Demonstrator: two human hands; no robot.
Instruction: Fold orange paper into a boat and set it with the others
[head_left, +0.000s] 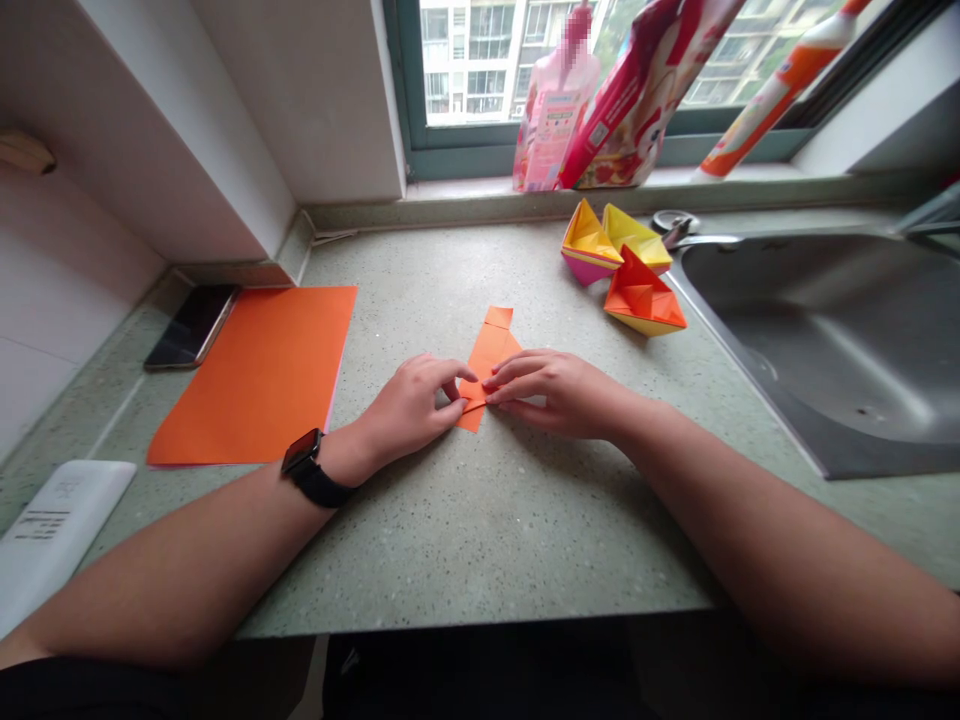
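A narrow folded strip of orange paper [489,350] lies on the speckled green counter [495,520]. My left hand [409,408], with a black watch on its wrist, pinches the strip's near end with curled fingers. My right hand [559,392] presses the same end from the right, fingertips together on the fold. The strip's near end is partly hidden under my fingers.
A stack of orange sheets [259,370] lies to the left, with a dark phone [192,326] beside it and a white device [52,530] nearer me. Three folded paper boats [626,270] sit by the steel sink [832,340]. Pouches [600,100] and a tube stand on the windowsill.
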